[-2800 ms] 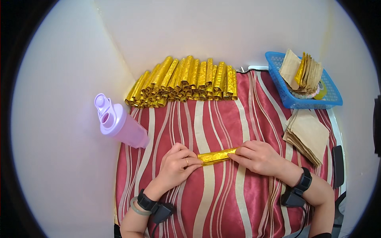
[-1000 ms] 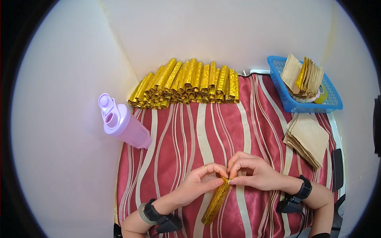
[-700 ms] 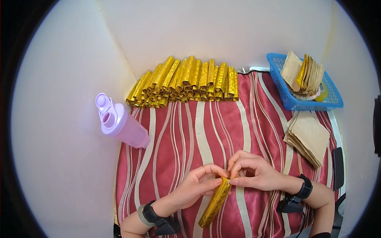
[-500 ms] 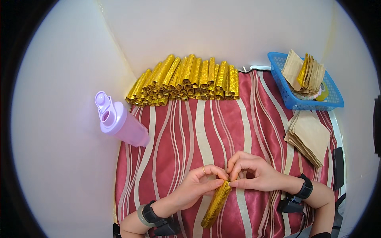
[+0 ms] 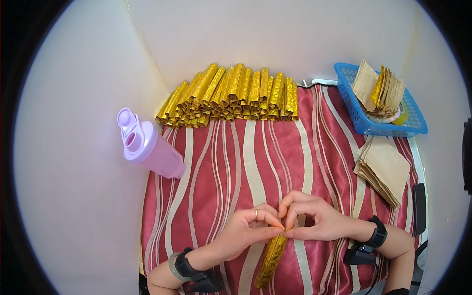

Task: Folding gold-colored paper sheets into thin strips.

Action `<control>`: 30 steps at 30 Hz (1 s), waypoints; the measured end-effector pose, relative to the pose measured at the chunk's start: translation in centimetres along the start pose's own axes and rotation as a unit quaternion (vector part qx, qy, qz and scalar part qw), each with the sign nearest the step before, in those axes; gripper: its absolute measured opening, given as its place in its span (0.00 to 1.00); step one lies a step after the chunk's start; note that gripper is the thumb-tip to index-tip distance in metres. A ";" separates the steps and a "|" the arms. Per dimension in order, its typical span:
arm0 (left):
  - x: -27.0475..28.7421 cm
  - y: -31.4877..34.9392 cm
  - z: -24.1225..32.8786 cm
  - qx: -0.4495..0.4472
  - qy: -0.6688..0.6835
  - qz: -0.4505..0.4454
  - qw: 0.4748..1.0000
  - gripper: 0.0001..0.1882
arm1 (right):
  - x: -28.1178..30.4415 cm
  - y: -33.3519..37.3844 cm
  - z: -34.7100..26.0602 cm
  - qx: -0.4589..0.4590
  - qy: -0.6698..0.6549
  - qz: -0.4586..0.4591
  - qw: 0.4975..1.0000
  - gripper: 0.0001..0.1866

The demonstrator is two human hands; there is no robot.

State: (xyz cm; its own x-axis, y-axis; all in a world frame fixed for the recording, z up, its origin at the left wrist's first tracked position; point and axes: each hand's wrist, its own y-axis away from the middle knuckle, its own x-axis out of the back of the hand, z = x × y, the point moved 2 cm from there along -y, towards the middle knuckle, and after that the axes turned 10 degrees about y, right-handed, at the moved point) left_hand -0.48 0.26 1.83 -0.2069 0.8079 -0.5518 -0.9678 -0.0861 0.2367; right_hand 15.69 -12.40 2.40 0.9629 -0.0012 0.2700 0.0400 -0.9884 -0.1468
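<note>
Fingers [image 5: 269, 233] of left hand [image 5: 237, 237] and right hand [image 5: 322, 220] are pinching gold tube [image 5: 270, 263] by far end, toward worktop [image 5: 221, 182] near edge. Likely it's feeling light, crushable, wanting gentle end-holds.

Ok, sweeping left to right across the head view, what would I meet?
Lavender bottle, the person's left hand, the gold tube at both hands' fingertips, the right hand, stack of brown paper sheets, flat black object at the cloth's right edge.
</note>
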 end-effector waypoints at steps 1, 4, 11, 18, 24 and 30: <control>-0.1 0.0 0.0 0.000 0.000 -0.001 1.000 0.08 | 0.0 0.0 0.1 0.000 0.000 0.000 1.000 0.05; -0.8 -0.1 0.2 0.020 0.049 0.068 0.996 0.13 | 0.2 0.1 0.4 0.015 0.025 0.037 0.999 0.05; -1.4 -0.2 0.4 -0.071 0.002 0.061 0.996 0.16 | 0.8 0.2 0.3 0.020 0.076 0.129 0.988 0.04; -0.7 0.0 0.5 -0.015 0.069 0.111 0.991 0.18 | 0.7 0.1 0.2 0.038 0.074 0.120 0.989 0.04; -0.6 0.3 0.4 -0.013 0.059 0.101 0.993 0.16 | 0.6 0.2 0.2 0.042 0.056 0.102 0.992 0.04; -0.8 0.2 0.2 -0.013 0.043 0.113 0.993 0.15 | 0.5 0.2 0.3 0.043 0.059 0.096 0.993 0.04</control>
State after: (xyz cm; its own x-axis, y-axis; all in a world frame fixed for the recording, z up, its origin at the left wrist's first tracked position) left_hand -0.50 -0.30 2.52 -0.4289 0.7137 -0.5538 -0.8986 -0.2745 0.3422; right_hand 16.28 -12.55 2.24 0.9174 -0.2116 0.3371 -0.1146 -0.9515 -0.2854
